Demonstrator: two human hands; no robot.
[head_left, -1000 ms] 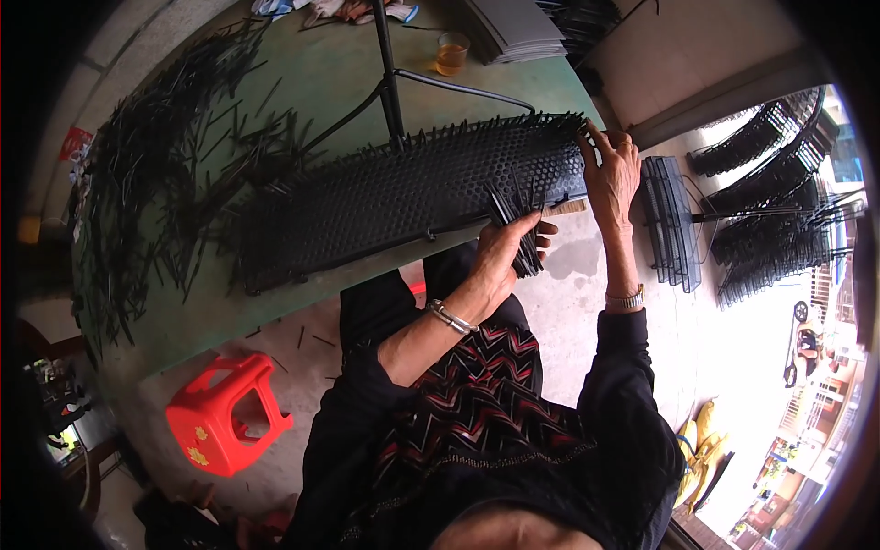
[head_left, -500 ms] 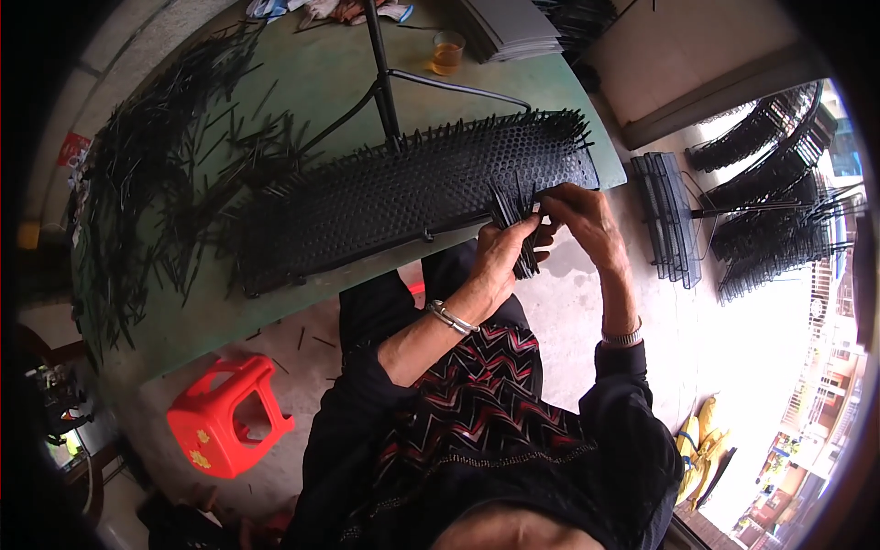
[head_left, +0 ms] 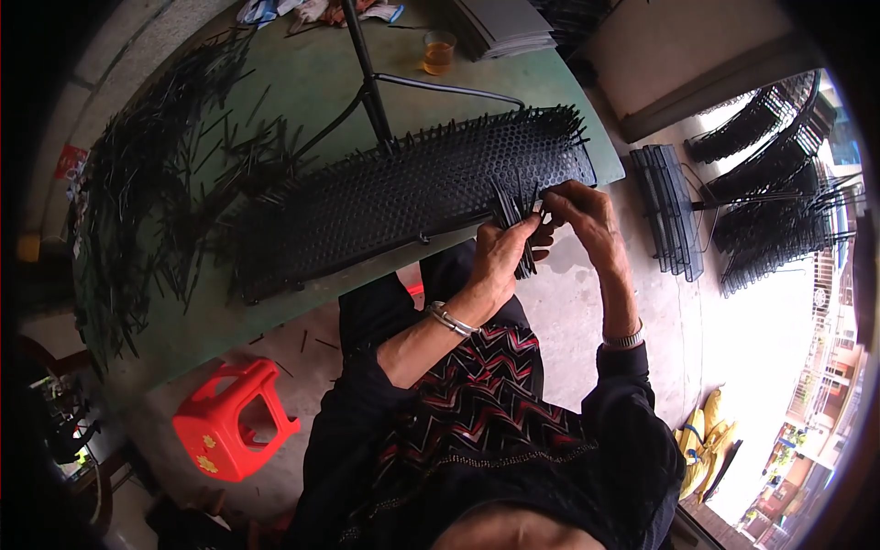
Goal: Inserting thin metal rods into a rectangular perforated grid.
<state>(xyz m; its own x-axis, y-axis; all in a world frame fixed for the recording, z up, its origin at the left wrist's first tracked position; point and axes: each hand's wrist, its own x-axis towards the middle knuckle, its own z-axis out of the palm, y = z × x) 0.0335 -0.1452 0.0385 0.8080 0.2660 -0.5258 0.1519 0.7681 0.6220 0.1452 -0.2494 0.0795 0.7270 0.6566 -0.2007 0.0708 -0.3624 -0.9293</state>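
My left hand (head_left: 502, 255) is closed round a bundle of thin black strips (head_left: 514, 203), which stick up and down out of the fist. Close beside it, the fingers of my right hand (head_left: 585, 218) pinch at the upper part of the bundle; what they hold there is too small to make out. Just beyond both hands lies a long black panel (head_left: 394, 202) full of small round holes, at the table's near edge. A row of black strips stands up along its far edge. From its back a black metal rod with two side braces (head_left: 373, 101) runs away across the table.
Loose black strips (head_left: 137, 183) are heaped over the left of the green table (head_left: 220, 335). A cup of amber liquid (head_left: 438, 53) and stacked grey sheets (head_left: 504, 26) stand at the back. A red stool (head_left: 229, 431) is at lower left; more black racks (head_left: 667, 211) stand right.
The view has shifted slightly. Both hands stay close together at the bundle, with only small finger movement; nothing has visibly been let go.
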